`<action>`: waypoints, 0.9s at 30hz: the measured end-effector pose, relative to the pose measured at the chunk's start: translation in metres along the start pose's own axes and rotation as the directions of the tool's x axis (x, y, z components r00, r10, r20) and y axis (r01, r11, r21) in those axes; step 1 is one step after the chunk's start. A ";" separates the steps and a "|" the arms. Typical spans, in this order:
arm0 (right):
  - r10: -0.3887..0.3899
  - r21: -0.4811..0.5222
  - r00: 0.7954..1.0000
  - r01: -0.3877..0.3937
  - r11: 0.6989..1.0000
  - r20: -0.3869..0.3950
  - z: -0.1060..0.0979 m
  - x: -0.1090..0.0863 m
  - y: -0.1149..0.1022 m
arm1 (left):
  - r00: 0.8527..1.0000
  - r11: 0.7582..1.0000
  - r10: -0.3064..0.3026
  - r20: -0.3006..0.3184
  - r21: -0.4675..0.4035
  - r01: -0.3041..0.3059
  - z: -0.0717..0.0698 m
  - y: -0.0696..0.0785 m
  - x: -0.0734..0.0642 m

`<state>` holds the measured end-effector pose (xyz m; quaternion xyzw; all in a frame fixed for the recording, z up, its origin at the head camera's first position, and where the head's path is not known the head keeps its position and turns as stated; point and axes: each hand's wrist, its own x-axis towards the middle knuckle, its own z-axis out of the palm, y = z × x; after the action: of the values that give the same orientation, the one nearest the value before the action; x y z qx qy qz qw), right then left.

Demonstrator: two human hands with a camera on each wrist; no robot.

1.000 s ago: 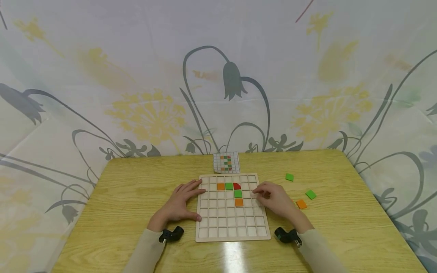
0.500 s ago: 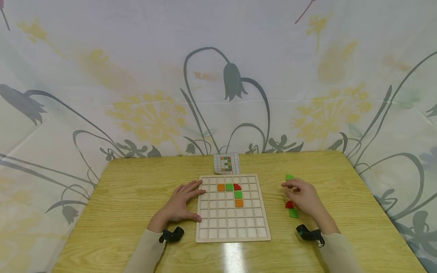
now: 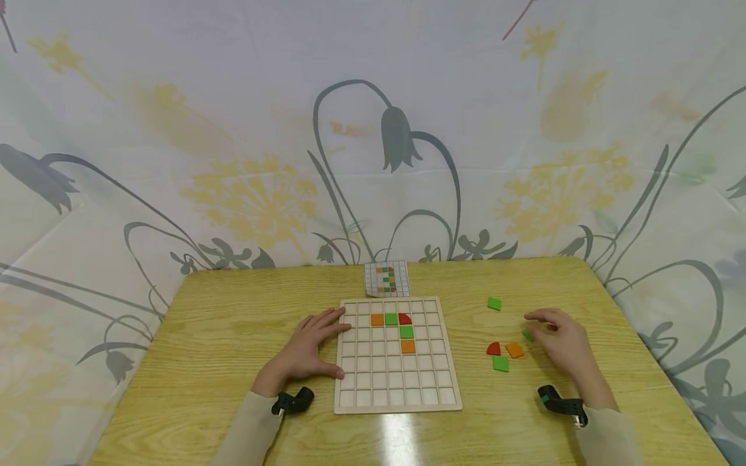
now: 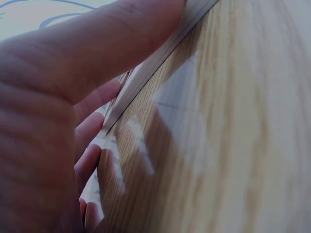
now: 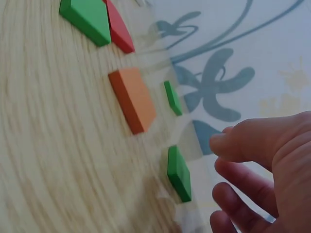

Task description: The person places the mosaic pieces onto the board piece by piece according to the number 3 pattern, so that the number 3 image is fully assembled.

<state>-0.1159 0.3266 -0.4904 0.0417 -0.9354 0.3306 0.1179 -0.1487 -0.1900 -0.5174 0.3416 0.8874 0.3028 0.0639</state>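
Apparently, green tile (image 5: 180,174) beside right hand (image 3: 563,340).

Glossy wood-grained table (image 3: 233,323), pale wooden board (image 3: 379,382), smooth tiles (image 3: 500,364), paper card (image 3: 372,278)

On your yellow wood-grained surface (image 3: 215,336), a pale gridded board (image 3: 396,409) carries orange, green and red pieces (image 3: 406,332). Toward 3 o'clock from it, you have three green tiles (image 3: 500,364), an orange tile (image 3: 515,349) and a red quarter-round (image 3: 493,349); at 12, a white card (image 3: 387,278) printed in matching colours. Grey and yellow flowers pattern the white backdrop (image 3: 373,45).
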 end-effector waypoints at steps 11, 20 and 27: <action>0.011 -0.009 0.997 -0.010 1.000 0.075 -0.004 -0.005 0.016 | 1.000 1.000 -0.003 -0.002 -0.003 0.003 -0.001 0.001 0.000; 0.038 0.003 0.993 -0.039 0.999 0.116 -0.004 -0.008 0.018 | 1.000 1.000 -0.005 -0.010 0.003 0.005 -0.002 0.000 0.000; 0.020 0.002 0.992 -0.021 1.000 0.125 -0.004 -0.010 0.017 | 1.000 1.000 0.002 -0.006 -0.007 -0.002 -0.002 0.002 0.000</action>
<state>-0.1083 0.3422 -0.5002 0.0529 -0.9407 0.3303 0.0558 -0.1481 -0.1902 -0.5152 0.3415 0.8861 0.3072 0.0620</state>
